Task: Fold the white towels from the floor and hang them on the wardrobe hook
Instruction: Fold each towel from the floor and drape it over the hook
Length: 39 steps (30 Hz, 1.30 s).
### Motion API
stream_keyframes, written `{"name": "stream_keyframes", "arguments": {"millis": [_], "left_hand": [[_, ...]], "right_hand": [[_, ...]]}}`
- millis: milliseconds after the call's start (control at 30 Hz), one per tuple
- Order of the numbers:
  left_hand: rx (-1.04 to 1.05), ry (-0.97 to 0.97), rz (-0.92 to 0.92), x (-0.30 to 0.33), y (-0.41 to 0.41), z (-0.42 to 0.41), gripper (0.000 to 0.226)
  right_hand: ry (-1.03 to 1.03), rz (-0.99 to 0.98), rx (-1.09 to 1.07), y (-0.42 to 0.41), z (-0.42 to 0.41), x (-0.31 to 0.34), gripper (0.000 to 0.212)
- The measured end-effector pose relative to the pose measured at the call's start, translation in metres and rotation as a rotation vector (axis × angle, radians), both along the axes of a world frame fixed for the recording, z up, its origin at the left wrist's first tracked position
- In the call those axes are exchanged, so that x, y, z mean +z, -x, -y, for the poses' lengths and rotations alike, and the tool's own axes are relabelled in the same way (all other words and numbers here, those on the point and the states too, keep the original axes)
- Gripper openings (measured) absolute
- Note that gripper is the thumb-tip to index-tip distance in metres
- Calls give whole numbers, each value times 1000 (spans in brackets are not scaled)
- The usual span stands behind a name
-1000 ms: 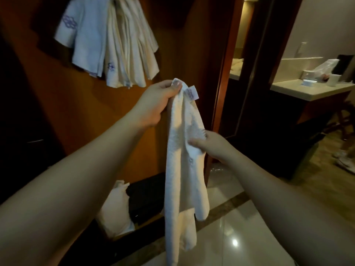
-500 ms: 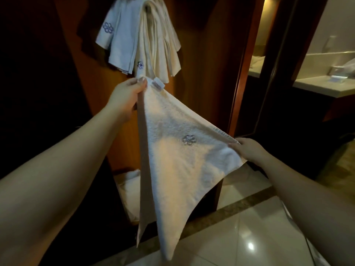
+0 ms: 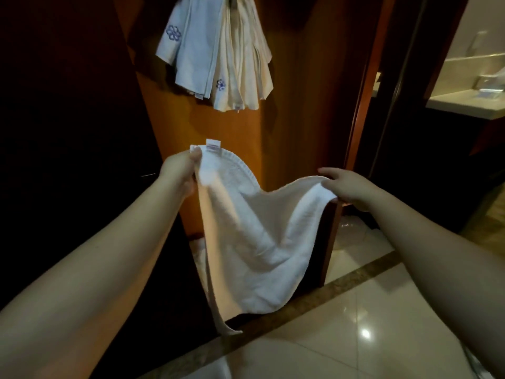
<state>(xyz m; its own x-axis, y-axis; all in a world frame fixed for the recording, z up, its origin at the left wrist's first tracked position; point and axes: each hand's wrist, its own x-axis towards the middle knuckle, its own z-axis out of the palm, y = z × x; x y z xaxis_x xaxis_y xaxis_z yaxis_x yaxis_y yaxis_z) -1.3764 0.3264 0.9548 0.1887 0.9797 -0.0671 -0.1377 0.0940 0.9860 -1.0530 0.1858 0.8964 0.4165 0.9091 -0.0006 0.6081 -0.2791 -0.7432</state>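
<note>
**One towel in hand, several already hung**

We record the scene from left to right. At far left stands a dark wardrobe interior (image 3: 68, 132), too dim for us to make out its contents. Beside it runs the orange wooden panel (image 3: 295, 105), and high on it a bunch of folded towels (image 3: 218, 56) hangs from a hook, which is itself hidden by the cloth. Blue flower emblems show on two of them.

Below, the left hand (image 3: 180, 170) pinches one top corner of a white towel (image 3: 254, 242) between thumb and curled fingers, just beside the sewn label (image 3: 213, 145). The towel sags between the hands, open and not yet folded, with its lower edge hanging above the floor line. The right hand (image 3: 347, 187) holds the opposite corner; its upper fingers lie fairly straight over the edge, and the cloth appears nipped underneath, though we cannot see the thumb.

In our judgement the task is partly complete: several towels are hung, and this one awaits folding and hanging. A pale heap (image 3: 198, 247) at the foot of the panel, behind the held towel, may be further towels; we cannot confirm.

The floor (image 3: 355, 310) is glossy pale tile with a dark inlaid band. At far right a doorway shows a lit counter (image 3: 470, 102).
</note>
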Motion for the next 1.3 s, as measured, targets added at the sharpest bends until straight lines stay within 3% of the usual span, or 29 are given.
{"name": "stream_keyframes", "arguments": {"millis": [67,167,233,400,467,600,733,1000,1133,1300], "left_hand": [[-29,68,64,-11,2,9,32],[-67,138,150,-20,1,23,20],[-50,177,147,-26,-1,32,18],[-149,73,110,-44,-9,57,30],[-213,3,74,-52,-12,66,34],[-375,-110,53,-62,-14,82,32],[-457,-135,88,-60,-19,90,28],[-530,-230,80,-50,-27,95,28],[-613,-301,27,-45,-29,98,33],[-555,-449,-102,-43,-38,98,20]], "right_hand": [[-60,-123,53,29,0,4,47],[-162,-264,144,72,3,8,29],[-207,-347,158,95,5,9,28],[-288,-552,223,132,18,9,32],[-274,-523,284,140,26,8,32],[-341,-261,262,150,31,8,17],[-480,-242,130,157,31,6,2],[-498,-118,96,156,36,14,9],[-504,-142,66,149,35,16,6],[-482,-207,74,137,31,22,19]]}}
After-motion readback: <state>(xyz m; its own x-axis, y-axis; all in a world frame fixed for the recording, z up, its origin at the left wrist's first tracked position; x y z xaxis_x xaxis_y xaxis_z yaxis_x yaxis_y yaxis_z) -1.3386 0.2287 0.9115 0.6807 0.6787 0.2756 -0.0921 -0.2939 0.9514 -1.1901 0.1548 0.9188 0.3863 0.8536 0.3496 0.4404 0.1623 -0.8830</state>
